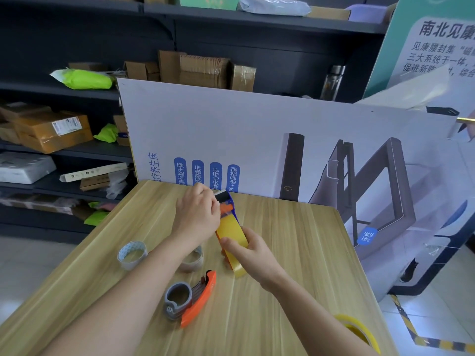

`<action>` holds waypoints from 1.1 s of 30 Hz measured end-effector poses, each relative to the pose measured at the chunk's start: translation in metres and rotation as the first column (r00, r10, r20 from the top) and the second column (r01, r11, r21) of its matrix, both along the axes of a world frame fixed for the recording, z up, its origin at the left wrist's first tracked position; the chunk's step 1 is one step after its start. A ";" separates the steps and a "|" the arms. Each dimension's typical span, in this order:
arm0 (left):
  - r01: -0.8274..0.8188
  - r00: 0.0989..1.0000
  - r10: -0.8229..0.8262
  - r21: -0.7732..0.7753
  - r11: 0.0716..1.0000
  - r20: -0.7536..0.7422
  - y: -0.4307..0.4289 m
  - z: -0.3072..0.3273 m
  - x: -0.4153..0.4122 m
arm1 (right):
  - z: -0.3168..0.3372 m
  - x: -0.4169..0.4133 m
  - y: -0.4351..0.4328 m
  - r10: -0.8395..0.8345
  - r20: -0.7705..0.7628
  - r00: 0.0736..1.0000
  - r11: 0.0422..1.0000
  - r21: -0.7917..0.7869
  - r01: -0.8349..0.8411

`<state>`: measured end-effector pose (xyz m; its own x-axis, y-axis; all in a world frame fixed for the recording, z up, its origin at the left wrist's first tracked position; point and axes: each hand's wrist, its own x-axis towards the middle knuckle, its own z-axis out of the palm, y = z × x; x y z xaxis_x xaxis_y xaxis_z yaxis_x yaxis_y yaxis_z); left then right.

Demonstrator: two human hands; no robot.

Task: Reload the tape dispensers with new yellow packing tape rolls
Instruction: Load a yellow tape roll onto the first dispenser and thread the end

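Observation:
A blue tape dispenser (229, 201) with an orange roller stands on the wooden table (295, 242), a yellow tape roll (232, 235) mounted in it. My right hand (248, 249) grips the roll and dispenser from the near side. My left hand (196, 213) pinches the tape end at the dispenser's black front edge. An orange and grey dispenser (191, 298) lies nearer to me with an empty core in it. Another yellow tape roll (359, 330) sits at the table's near right edge, partly hidden by my right forearm.
A used tape core (132, 254) stands left of my forearm, and another (192, 260) lies partly under it. A printed display board (257, 140) leans along the table's far edge. Dark shelves (64, 150) with cardboard boxes and parcels fill the background.

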<state>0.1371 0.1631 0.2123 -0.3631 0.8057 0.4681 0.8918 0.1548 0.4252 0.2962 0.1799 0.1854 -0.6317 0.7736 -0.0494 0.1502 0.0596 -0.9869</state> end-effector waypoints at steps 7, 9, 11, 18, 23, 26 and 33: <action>0.072 0.996 -0.080 -0.148 0.986 -0.047 -0.001 0.007 -0.007 | -0.001 0.002 -0.002 0.002 0.016 1.000 1.000 0.024 -0.003; 0.093 0.995 -0.095 -0.109 0.990 -0.010 -0.003 0.009 -0.005 | -0.003 0.001 -0.003 -0.009 0.007 1.000 1.000 0.008 0.009; 0.101 0.994 -0.099 -0.061 0.993 0.044 -0.003 0.011 -0.004 | -0.003 0.001 -0.004 -0.017 -0.003 1.000 1.000 -0.009 0.017; 0.000 0.996 0.005 -0.063 0.998 0.090 0.000 0.009 -0.006 | -0.005 0.000 -0.001 0.015 0.027 1.000 0.998 0.060 -0.017; 0.035 0.994 -0.027 -0.071 0.997 0.110 0.003 0.012 -0.011 | -0.007 -0.004 0.000 0.053 0.040 0.998 0.997 0.046 -0.054; 0.103 0.984 -0.083 -0.121 0.987 0.158 0.005 0.017 -0.014 | -0.006 -0.004 0.005 0.081 0.063 0.995 0.996 0.020 -0.082; 0.063 0.996 -0.049 -0.191 0.980 0.073 0.010 0.024 -0.023 | -0.010 -0.006 0.002 0.147 0.060 0.987 0.989 -0.031 -0.145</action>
<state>0.1142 0.1733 0.2366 -0.3403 0.8982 0.2782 0.8715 0.1902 0.4521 0.2904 0.1818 0.1751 -0.7328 0.6714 -0.1109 0.2025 0.0595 -0.9775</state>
